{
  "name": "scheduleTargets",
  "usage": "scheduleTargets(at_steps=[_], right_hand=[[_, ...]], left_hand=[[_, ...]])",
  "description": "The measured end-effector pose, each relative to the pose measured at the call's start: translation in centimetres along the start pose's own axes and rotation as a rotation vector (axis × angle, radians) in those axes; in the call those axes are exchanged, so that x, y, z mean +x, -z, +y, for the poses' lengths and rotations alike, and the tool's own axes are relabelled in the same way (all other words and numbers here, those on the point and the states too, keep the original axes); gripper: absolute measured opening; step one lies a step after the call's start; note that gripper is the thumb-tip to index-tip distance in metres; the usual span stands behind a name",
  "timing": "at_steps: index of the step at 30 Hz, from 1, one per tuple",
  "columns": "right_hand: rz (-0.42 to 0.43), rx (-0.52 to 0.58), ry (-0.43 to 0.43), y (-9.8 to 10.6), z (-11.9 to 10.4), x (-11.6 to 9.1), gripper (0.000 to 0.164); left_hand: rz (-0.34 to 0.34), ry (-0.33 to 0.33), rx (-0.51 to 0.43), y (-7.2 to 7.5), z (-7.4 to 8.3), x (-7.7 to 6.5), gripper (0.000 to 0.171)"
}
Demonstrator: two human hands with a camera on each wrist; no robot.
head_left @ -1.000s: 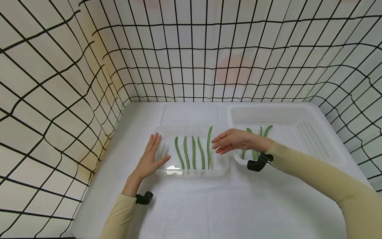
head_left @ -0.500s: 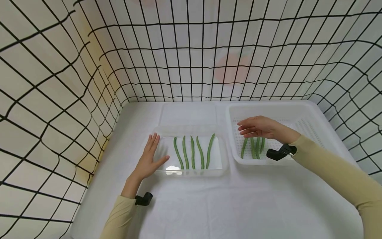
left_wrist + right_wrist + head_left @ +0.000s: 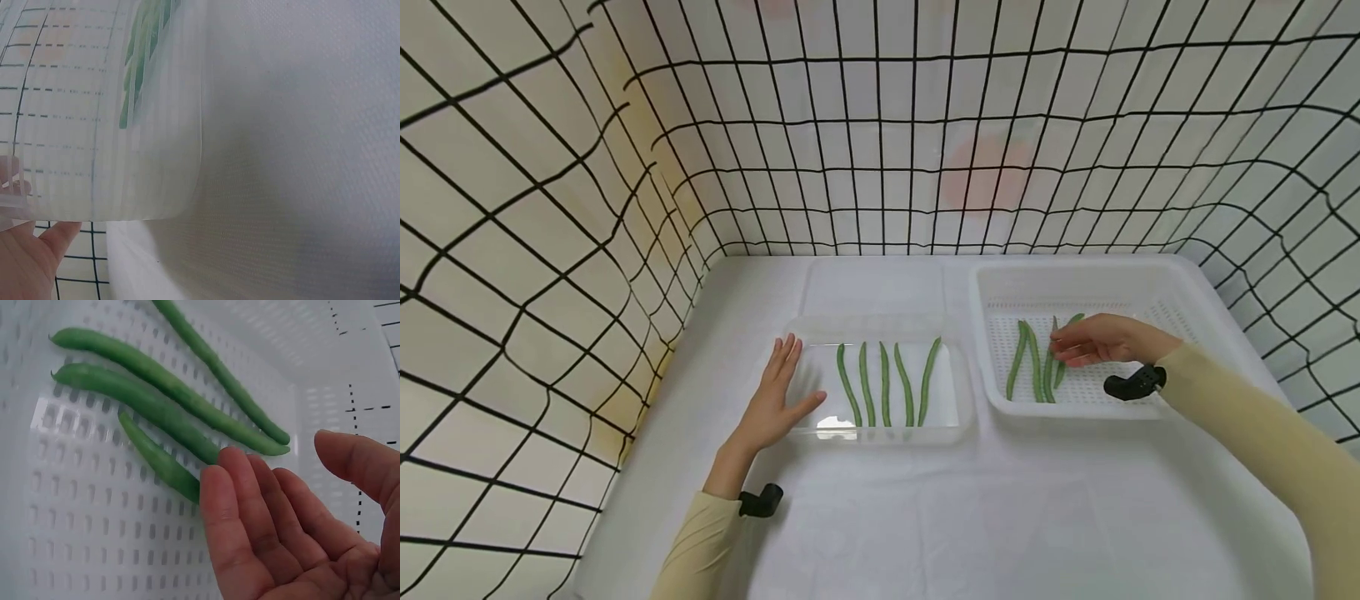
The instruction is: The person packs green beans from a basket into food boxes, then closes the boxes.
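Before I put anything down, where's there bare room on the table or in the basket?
The table is bare in front of the tray and basket, between the sleeves. The basket's back right, behind the right hand, looks free too. It's crowded at the basket's left, with four beans, and across the tray's middle, with five beans.

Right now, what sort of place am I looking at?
Probably an enclosed work booth: black grid panels on three sides of a white table, with green beans in a white basket.

Five beans in box; basket to its right, four beans inside
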State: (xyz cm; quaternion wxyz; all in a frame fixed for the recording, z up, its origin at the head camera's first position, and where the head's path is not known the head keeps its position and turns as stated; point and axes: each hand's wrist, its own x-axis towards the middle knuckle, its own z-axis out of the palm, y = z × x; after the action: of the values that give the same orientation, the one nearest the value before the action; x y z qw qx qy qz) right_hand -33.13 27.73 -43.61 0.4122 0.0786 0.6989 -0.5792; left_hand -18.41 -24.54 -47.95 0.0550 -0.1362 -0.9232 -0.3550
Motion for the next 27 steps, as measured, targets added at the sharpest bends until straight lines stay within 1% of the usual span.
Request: scheduleTargets(at_steps=[1,5,8,10,12,13,17,21,24,27], right_hand=[[0.001,-0.006,-0.005,0.2,0.2,0.2,0.027],[0.078,-0.038,-0.027,0.8,0.9,1.1,0.031],[0.147,-0.062,-0.047,1.5,1.4,1.5,0.028],[0.172,-0.085,-0.06,1.9,1.8,1.6,0.024],[0.178,-0.084,-0.082,2.2,2.2,1.8,0.016],[0.178,-0.088,-0.092,2.3,2.3,1.9,0.015],[0.166,-0.112,-0.106,2.1,2.3,2.8,0.021],[0.16,-0.126,-0.088,1.5,1.8,3.4,0.02],[0.139,-0.096,-0.083,1.3,1.4,3.5,0.017],[0.103,-0.039,-0.081,1.3,1.3,3.3,0.015]], left_hand=[[0.0,-0.002,-0.001,0.0,0.0,0.0,0.091],[0.003,-0.008,0.0,0.0,0.2,0.0,0.091],[0.002,-0.008,0.003,0.0,0.2,0.1,0.091],[0.002,-0.008,0.001,-0.1,0.2,0.1,0.09],[-0.001,-0.006,-0.003,-0.1,0.2,0.0,0.09],[-0.003,-0.007,-0.005,0.0,0.2,0.0,0.09],[0.001,-0.016,-0.009,0.0,0.2,0.0,0.089],[0.006,-0.018,0.004,0.1,0.1,0.0,0.089],[0.003,-0.014,0.007,0.1,0.0,0.0,0.089],[-0.001,-0.011,0.005,0.1,-0.2,0.1,0.09]])
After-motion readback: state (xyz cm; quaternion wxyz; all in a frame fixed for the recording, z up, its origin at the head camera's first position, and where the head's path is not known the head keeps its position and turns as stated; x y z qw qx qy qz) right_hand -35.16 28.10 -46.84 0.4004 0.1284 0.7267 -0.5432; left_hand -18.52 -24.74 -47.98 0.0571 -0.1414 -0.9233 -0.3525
